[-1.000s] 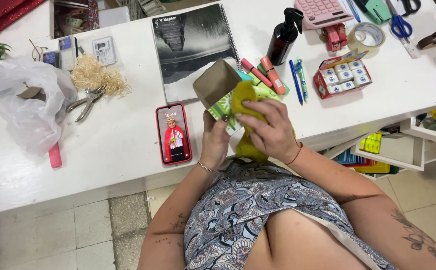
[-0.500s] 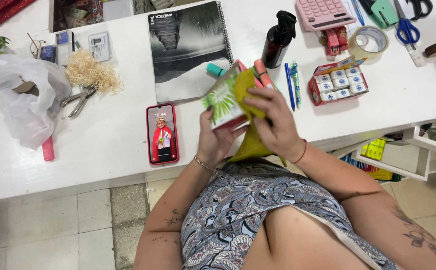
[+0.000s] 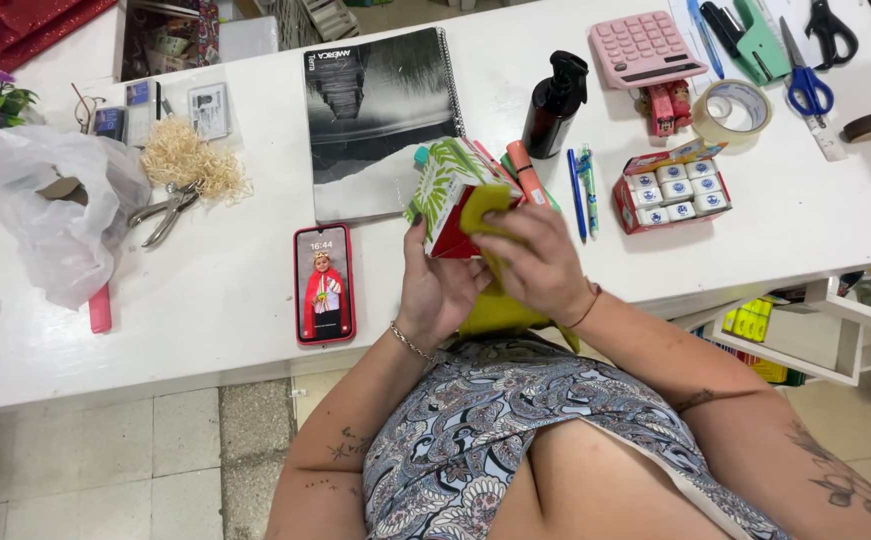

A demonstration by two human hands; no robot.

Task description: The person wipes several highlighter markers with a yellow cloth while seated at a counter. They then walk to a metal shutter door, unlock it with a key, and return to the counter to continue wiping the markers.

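White tabletop (image 3: 236,300) carries a phone (image 3: 324,284), notebook (image 3: 381,120) and spray bottle (image 3: 555,103). Above its near edge, the left hand (image 3: 438,290) grips a green carton (image 3: 453,195), fingers curled around it, while the right hand (image 3: 541,265) presses a yellow cloth (image 3: 488,215) against it.

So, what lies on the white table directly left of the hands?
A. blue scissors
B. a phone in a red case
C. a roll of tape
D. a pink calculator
B: the phone in a red case lies flat on the table, just beside the left hand.
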